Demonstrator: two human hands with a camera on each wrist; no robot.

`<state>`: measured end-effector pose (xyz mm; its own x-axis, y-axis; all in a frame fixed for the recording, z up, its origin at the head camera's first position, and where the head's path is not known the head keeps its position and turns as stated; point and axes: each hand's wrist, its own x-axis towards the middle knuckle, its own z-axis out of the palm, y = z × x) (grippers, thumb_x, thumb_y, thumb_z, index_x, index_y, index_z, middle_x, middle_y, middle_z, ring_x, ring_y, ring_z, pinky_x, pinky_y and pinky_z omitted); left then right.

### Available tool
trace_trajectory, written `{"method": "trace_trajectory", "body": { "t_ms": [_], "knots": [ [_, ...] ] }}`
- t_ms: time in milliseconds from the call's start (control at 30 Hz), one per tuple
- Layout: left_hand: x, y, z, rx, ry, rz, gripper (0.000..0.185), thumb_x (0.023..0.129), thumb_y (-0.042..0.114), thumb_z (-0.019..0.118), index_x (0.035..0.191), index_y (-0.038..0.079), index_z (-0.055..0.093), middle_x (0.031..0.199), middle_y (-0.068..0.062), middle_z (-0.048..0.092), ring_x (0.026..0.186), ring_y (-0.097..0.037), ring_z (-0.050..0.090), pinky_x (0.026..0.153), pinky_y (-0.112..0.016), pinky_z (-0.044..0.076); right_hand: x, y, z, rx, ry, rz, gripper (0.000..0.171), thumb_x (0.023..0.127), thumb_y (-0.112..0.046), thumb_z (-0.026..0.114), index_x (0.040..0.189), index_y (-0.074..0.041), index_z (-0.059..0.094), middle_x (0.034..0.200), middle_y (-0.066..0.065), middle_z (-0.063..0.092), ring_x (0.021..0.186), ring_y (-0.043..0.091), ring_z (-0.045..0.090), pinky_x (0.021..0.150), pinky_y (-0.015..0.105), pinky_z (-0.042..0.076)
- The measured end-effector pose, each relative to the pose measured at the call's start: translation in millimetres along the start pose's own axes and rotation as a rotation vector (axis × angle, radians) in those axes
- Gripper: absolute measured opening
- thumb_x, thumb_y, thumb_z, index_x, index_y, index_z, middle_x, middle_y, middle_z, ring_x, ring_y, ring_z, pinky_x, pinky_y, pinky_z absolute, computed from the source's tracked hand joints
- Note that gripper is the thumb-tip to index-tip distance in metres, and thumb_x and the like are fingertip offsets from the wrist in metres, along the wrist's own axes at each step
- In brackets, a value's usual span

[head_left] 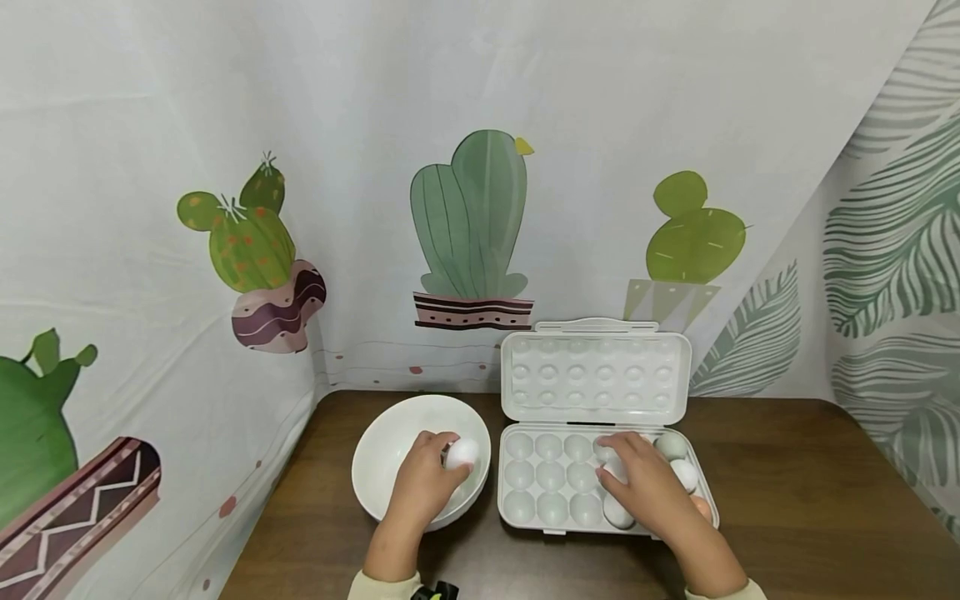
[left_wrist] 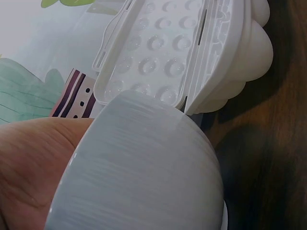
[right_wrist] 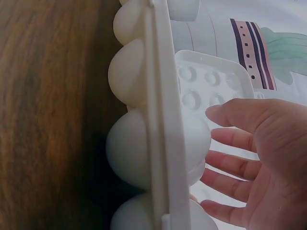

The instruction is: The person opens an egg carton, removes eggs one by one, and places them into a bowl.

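Over the white bowl [head_left: 375, 492], my left hand [head_left: 422, 482] grips a white egg [head_left: 463, 452] between thumb and fingers. In the left wrist view the bowl's outer wall [left_wrist: 144, 167] hides the egg and most of the hand. My right hand [head_left: 647, 477] reaches down into the open white egg carton [head_left: 525, 523], thumb and fingers around a white egg [head_left: 616, 468] in a middle-row cup. Just in front sits another white egg [head_left: 617, 512]. From the right wrist, a front-row egg [right_wrist: 196, 141] partly covers the fingertips, so their contact is partly hidden.
The carton's lid [head_left: 596, 379] stands raised against the patterned cloth. Along its right end lie a greenish egg [head_left: 670, 446], a white egg [head_left: 684, 475] and a brownish egg [head_left: 702, 508]. Bowl and carton stand side by side on the brown table [head_left: 787, 500].
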<state>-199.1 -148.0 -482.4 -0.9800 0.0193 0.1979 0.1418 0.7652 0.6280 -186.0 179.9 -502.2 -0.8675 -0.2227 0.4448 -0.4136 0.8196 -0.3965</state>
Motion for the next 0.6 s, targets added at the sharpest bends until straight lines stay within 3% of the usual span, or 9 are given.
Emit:
{"method": "trace_trajectory", "body": {
  "t_ms": [600],
  "knots": [
    [0.9, -2.6, 3.4, 0.068, -0.022, 0.020, 0.045, 0.073, 0.021, 0.086, 0.112, 0.004, 0.072, 0.098, -0.010, 0.064, 0.089, -0.023, 0.064, 0.081, -0.040, 0.052, -0.6, 2.1, -2.3, 0.014, -0.033, 0.039, 0.042, 0.083, -0.016, 0.080, 0.121, -0.004, 0.067, 0.118, 0.012, 0.064, 0.111, 0.033, 0.066, 0.095, 0.049, 0.053]
  ]
}}
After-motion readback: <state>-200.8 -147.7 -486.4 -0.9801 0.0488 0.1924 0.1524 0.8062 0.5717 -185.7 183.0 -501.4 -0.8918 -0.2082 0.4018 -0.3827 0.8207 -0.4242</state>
